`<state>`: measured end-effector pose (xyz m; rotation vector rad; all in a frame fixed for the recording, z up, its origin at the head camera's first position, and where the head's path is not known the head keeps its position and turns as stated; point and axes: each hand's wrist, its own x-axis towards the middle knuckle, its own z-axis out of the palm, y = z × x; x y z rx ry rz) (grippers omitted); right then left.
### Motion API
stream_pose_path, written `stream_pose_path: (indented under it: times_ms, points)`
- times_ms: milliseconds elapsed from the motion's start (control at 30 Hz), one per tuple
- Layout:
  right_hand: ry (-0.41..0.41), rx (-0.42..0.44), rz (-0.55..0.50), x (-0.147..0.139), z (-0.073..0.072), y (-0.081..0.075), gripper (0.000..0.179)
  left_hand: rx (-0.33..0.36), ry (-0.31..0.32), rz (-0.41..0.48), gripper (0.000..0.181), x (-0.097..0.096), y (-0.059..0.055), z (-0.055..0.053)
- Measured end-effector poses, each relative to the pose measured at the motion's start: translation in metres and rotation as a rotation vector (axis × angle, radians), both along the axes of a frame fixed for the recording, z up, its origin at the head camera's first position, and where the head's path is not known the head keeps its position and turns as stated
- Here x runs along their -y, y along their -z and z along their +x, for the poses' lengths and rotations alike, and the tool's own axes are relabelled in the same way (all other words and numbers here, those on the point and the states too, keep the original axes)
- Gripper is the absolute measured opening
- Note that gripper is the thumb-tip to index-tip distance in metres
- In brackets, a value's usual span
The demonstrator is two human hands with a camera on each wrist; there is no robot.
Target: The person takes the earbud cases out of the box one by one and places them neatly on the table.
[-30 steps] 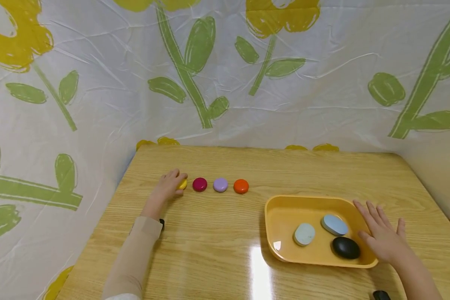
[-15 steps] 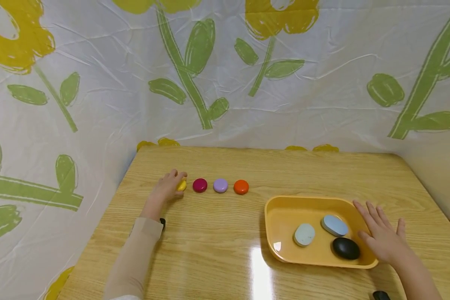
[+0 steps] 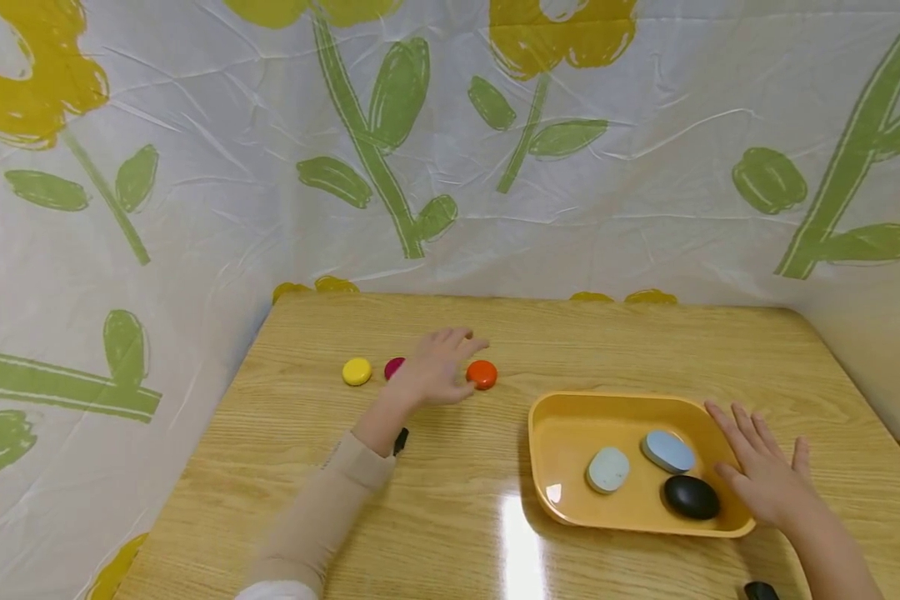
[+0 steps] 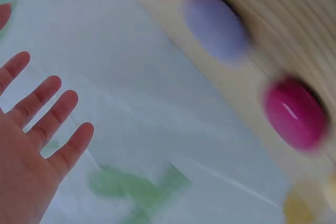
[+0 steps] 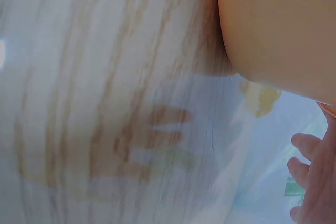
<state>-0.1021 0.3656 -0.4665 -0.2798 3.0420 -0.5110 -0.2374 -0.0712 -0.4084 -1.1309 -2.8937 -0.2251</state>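
My left hand (image 3: pixel 437 368) is over the row of smooth round pieces, fingers spread and holding nothing. In the head view it hides the lilac piece (image 4: pixel 218 24) and part of the magenta piece (image 3: pixel 394 367). The orange-red piece (image 3: pixel 482 375) lies right by its fingertips, and the yellow piece (image 3: pixel 357 372) is at the row's left end. My right hand (image 3: pixel 768 471) rests with straight fingers at the right rim of the orange-yellow tray (image 3: pixel 622 523). Inside the tray lie a pale green oval piece (image 3: pixel 608 470), a light blue oval (image 3: pixel 669 451) and a black oval (image 3: pixel 692 497).
The wooden table (image 3: pixel 420 517) carries everything, with a bright light reflection left of the tray. A floral cloth (image 3: pixel 645 167) hangs behind and beside it. A small black object (image 3: pixel 761 591) shows below the right wrist.
My left hand has left the yellow piece, which stays on the table, and has moved right above the lilac piece. The right hand and the tray are where they were.
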Motion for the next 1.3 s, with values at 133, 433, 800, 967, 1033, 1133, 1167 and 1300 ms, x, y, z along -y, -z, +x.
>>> stream_pose_path:
  times_ms: [133, 433, 800, 967, 1033, 1133, 1167, 1300]
  points:
    - [-0.003, -0.006, 0.002, 0.001, 0.0, 0.0, 0.075, -0.044, 0.141, -0.075, 0.061, -0.051, 0.003, 0.02]
    - [-0.001, 0.003, -0.006, 0.005, 0.002, 0.0, 0.076, -0.141, 0.34, -0.28, 0.057, -0.127, 0.017, 0.062]
    - [-0.004, -0.003, -0.01, 0.007, 0.002, -0.002, 0.076, -0.103, 0.282, -0.472, 0.062, -0.173, 0.048, 0.084]
    - [0.006, 0.012, -0.006, 0.006, 0.002, -0.002, 0.076, -0.059, 0.254, -0.535, 0.061, -0.182, 0.054, 0.086]
    - [0.01, 0.018, -0.006, 0.006, 0.002, -0.002, 0.076, -0.055, 0.258, -0.566, 0.062, -0.184, 0.055, 0.087]
    - [0.013, 0.014, -0.006, 0.004, 0.003, -0.002, 0.076, -0.073, 0.267, -0.601, 0.061, -0.185, 0.056, 0.088]
    - [0.012, 0.012, -0.007, 0.004, 0.003, -0.002, 0.076, -0.081, 0.271, -0.608, 0.06, -0.185, 0.056, 0.088]
    - [0.01, 0.006, -0.015, 0.004, 0.003, -0.002, 0.076, -0.09, 0.285, -0.619, 0.057, -0.186, 0.057, 0.089]
